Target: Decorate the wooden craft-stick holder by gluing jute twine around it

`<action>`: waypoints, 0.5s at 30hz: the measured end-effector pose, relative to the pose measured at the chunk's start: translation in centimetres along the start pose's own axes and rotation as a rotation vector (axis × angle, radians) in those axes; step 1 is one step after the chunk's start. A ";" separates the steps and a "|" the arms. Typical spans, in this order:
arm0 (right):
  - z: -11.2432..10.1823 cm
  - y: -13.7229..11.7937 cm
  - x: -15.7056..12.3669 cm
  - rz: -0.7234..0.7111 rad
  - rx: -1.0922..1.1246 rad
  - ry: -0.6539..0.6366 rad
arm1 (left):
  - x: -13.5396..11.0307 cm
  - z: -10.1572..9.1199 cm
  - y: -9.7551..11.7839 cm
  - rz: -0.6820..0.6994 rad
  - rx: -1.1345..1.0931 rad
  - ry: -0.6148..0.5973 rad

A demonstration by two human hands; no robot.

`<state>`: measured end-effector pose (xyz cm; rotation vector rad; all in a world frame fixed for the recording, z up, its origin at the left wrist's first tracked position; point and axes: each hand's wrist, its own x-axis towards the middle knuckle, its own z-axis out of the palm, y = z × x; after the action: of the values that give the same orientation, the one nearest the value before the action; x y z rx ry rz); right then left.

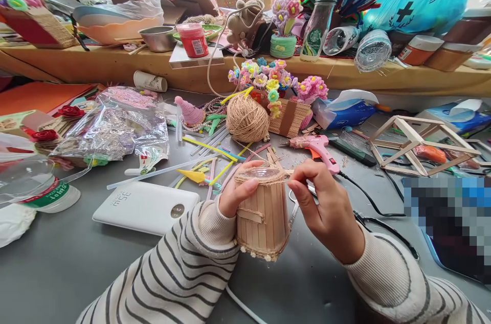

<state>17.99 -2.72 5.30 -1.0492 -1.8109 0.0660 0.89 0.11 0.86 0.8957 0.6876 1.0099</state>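
My left hand (240,191) is wrapped around a cup covered with wooden craft sticks (264,216), held upright above the table. Twine circles its clear rim, and a short twine-wrapped stick crosses its side. Small pale beads line the bottom edge. At the right of the rim, my right hand (324,206) pinches jute twine (287,172) between thumb and forefinger. A strand trails back toward the ball of twine (247,118). Behind my right hand, scissors (293,204) are partly hidden. A pink hot glue gun (316,149) lies just beyond the hands.
A white power bank (146,206) lies left of my sleeve. Glue sticks and pipe cleaners (215,150) are scattered behind the cup. At right are a wooden stick frame (418,145), a black cable (378,211) and a pixelated phone (448,232). A crowded ledge (184,71) runs along the back.
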 end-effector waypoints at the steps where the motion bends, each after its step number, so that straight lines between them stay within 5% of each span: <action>1: 0.0 0.1 0.0 -0.003 0.000 0.001 | 0.0 0.0 0.0 -0.010 -0.005 -0.001; 15: 0.1 0.2 0.0 0.011 0.012 -0.009 | -0.4 0.8 0.4 -0.008 -0.033 -0.041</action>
<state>18.04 -2.55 5.18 -1.0515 -1.8114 0.0882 1.25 -0.43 1.61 0.8821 0.6381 0.9908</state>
